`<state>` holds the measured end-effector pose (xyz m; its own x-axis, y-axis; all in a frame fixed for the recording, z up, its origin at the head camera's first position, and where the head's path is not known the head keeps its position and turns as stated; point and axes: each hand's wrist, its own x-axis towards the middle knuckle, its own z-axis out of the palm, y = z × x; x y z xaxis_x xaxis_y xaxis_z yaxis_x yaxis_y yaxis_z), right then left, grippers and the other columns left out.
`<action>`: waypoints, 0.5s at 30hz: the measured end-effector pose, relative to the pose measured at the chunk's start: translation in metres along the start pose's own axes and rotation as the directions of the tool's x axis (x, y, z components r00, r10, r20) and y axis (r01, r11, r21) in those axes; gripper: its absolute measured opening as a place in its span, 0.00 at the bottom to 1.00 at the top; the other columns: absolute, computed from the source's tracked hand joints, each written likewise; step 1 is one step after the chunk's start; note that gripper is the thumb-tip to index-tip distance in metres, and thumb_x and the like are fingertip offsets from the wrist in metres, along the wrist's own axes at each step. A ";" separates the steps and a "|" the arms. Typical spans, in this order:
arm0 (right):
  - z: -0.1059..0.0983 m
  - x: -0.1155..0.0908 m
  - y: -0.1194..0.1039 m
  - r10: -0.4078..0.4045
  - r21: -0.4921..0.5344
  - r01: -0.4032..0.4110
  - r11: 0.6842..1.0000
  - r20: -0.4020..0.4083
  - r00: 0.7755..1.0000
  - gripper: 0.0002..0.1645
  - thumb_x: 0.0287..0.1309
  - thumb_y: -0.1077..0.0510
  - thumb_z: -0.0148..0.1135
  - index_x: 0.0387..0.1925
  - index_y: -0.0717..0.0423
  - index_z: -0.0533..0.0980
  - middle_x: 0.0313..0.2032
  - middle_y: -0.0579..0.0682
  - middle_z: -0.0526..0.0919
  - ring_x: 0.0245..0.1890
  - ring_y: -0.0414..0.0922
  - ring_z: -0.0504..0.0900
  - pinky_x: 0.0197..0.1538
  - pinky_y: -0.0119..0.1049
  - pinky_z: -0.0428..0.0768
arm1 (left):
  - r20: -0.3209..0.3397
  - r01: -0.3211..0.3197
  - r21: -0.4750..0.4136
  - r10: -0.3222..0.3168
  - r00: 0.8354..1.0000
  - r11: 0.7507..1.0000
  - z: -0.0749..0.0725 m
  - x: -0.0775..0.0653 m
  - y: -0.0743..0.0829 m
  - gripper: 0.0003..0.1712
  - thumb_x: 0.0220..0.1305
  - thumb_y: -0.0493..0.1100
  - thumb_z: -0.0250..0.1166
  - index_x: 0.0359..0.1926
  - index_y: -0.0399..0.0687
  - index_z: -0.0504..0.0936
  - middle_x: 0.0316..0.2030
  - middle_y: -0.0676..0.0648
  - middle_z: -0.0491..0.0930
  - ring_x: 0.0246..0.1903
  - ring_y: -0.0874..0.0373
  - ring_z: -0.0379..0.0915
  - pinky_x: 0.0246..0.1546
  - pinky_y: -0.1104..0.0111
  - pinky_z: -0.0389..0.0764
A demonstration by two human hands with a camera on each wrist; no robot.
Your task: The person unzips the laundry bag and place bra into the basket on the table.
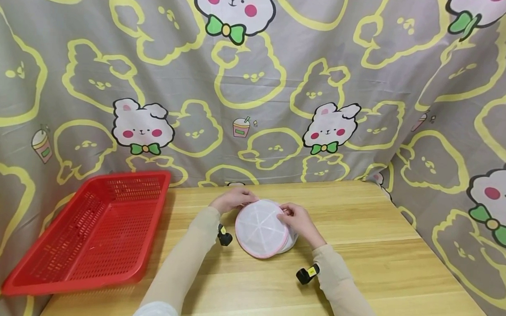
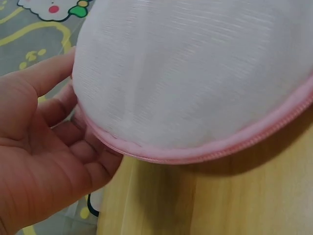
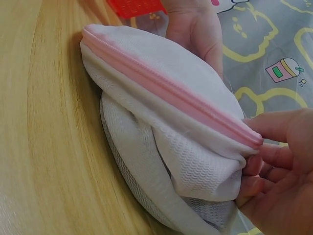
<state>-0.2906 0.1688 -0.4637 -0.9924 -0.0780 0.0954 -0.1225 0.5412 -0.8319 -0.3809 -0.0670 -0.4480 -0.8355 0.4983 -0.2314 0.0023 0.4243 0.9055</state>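
Observation:
A round white mesh laundry bag (image 1: 262, 229) with a pink zipped rim is held tilted over the table, its flat panel toward the head camera. My left hand (image 1: 235, 200) grips its upper left edge, with fingers curled at the pink rim in the left wrist view. At the upper right edge my right hand (image 1: 298, 220) pinches the rim. In the right wrist view the pink zipper (image 3: 171, 90) runs around the side, and soft mesh folds (image 3: 195, 166) sag below it, partly gathered at the right fingers.
A red plastic basket (image 1: 147, 247) with slotted walls stands at the left of the wooden table (image 1: 357, 273). A grey patterned curtain (image 1: 255, 97) hangs behind the table and along its sides. Small black cameras sit at both wrists.

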 end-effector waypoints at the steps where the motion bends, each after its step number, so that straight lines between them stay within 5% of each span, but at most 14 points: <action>1: 0.000 0.000 0.000 0.002 0.005 -0.002 1.000 -0.001 1.000 0.14 0.58 0.60 0.66 0.46 0.62 0.80 0.29 0.50 0.77 0.30 0.41 0.72 0.32 0.29 0.71 | -0.007 -0.014 0.001 0.014 1.000 1.000 0.000 -0.001 0.000 0.13 0.67 0.45 0.62 0.45 0.39 0.83 0.33 0.52 0.79 0.32 0.61 0.73 0.35 0.68 0.77; 9: -0.002 -0.001 -0.001 0.022 0.051 -0.023 0.998 0.011 1.000 0.09 0.59 0.60 0.65 0.39 0.63 0.79 0.27 0.48 0.76 0.23 0.39 0.71 0.25 0.28 0.71 | -0.078 -0.113 -0.003 0.113 0.991 0.994 -0.002 -0.003 -0.004 0.12 0.64 0.46 0.66 0.40 0.41 0.87 0.28 0.53 0.79 0.29 0.59 0.72 0.36 0.69 0.79; 15: -0.004 -0.002 -0.001 0.036 0.094 -0.040 0.995 0.038 0.999 0.09 0.60 0.61 0.63 0.39 0.64 0.78 0.23 0.46 0.73 0.20 0.39 0.68 0.23 0.27 0.69 | -0.125 -0.168 0.066 0.175 0.977 0.984 0.000 -0.008 -0.006 0.11 0.63 0.45 0.67 0.40 0.43 0.87 0.38 0.48 0.81 0.36 0.55 0.75 0.44 0.63 0.82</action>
<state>-0.2885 0.1717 -0.4607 -0.9950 -0.0898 0.0446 -0.0814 0.4624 -0.8829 -0.3748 -0.0737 -0.4515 -0.8843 0.4664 -0.0227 0.1791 0.3838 0.9059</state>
